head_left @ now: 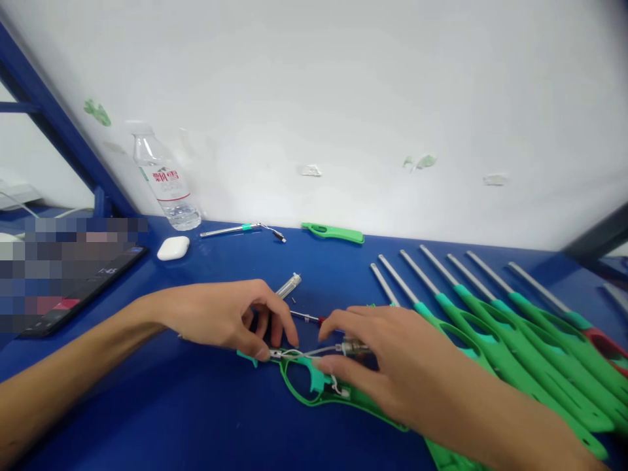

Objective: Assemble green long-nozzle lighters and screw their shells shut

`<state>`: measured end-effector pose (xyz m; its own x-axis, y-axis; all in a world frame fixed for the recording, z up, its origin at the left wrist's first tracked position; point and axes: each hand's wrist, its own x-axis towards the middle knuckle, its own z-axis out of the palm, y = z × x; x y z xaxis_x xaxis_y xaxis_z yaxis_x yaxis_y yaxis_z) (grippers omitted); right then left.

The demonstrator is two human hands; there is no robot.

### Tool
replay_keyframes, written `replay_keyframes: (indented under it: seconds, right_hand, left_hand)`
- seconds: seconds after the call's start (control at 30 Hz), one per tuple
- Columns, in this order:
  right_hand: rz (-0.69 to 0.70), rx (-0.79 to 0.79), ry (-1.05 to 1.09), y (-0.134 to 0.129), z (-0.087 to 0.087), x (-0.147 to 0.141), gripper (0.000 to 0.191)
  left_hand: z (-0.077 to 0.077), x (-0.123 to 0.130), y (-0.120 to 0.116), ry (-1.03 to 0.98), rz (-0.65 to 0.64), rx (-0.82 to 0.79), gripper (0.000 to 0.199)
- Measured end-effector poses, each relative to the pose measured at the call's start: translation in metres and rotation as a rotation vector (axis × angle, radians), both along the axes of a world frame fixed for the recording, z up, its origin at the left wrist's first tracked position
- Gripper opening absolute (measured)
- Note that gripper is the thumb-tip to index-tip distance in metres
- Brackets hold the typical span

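Note:
An opened green lighter casing (338, 396) lies in front of me, with a teal trigger (318, 379) and a small white wired part (340, 387) in it. At the casing's front end, my left hand (230, 313) pinches a metal lighter nozzle (275, 354); most of its length is hidden. My right hand (392, 347) is closed around a clear fuel tank (354, 347), held just over the casing. From the tank a thin pale hose (321, 351) runs toward the left fingertips. Behind the hands lies a screwdriver (303, 316) with a partly covered red end.
Several long-nosed green lighters (495, 327) and a red one (606, 343) lie at right. Toward the wall are a loose nozzle (228, 230), a green casing (336, 233), a water bottle (167, 180) and a white earbud case (173, 248). A clear part (289, 285) and phone (93, 288) lie left.

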<state>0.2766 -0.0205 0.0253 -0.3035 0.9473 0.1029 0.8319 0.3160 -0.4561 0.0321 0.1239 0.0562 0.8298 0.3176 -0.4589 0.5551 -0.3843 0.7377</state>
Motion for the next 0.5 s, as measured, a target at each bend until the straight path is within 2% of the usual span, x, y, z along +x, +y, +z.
replay_keyframes:
  seconds: [0.07, 0.27, 0.37, 0.5]
  right_hand:
    - [-0.007, 0.01, 0.007, 0.001, 0.001, 0.0, 0.01]
    - [-0.016, -0.029, -0.037, 0.0, -0.001, -0.005, 0.022]
    - [-0.028, -0.08, -0.011, -0.003, 0.0, -0.01, 0.019]
    - [-0.001, -0.106, -0.033, -0.006, 0.001, -0.014, 0.032]
  left_hand:
    - [0.001, 0.0, -0.001, 0.004, -0.004, 0.008, 0.033]
    - [0.001, 0.001, -0.002, 0.002, -0.023, 0.019, 0.032]
    - [0.0, 0.001, -0.002, -0.006, -0.034, 0.017, 0.031]
    - [0.0, 0.001, -0.002, -0.016, -0.043, 0.022, 0.03]
